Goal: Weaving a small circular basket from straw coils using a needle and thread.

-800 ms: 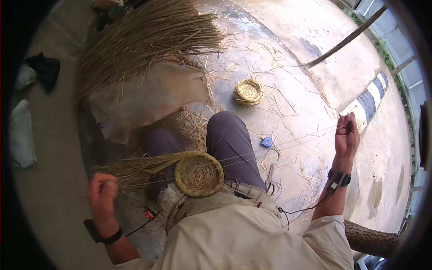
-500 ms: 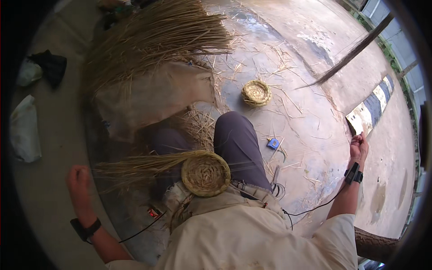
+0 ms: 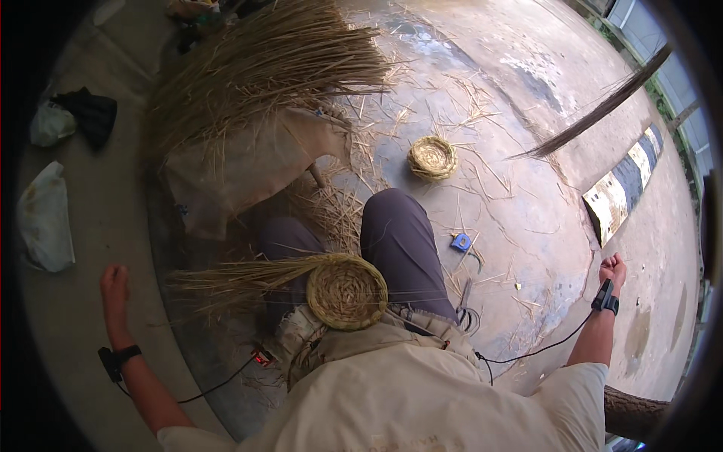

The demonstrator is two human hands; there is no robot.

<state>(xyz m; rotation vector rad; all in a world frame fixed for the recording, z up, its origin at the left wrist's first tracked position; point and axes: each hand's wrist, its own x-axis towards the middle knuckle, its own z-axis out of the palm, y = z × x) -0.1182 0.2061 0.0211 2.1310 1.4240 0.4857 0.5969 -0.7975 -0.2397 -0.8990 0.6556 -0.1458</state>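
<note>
The round woven straw basket [image 3: 346,292] lies on my lap, with a long bundle of loose straw [image 3: 241,275] trailing leftward from it. Faint thin strands cross it sideways toward my hands; their far ends are too fine to follow. My left hand [image 3: 115,283] is raised at the far left, fingers closed on something I cannot make out. My right hand [image 3: 612,267] is out at the far right, also closed, its grip too small to make out. A second straw basket [image 3: 432,158] sits on the floor beyond my knees. A blue tape measure [image 3: 461,242] lies right of my right knee.
A large straw pile [image 3: 263,56] rests beside a tan sheet [image 3: 233,173]. Pale bags [image 3: 45,215] and a dark bag [image 3: 90,113] lie left. Scattered straw covers the floor. A striped board [image 3: 625,181], a slanting pole [image 3: 602,98] and a log [image 3: 633,410] are right.
My hands have moved farther apart, the left outward and up to the left, the right outward to the right and lower. The basket shifted slightly right in the view, as did the surroundings.
</note>
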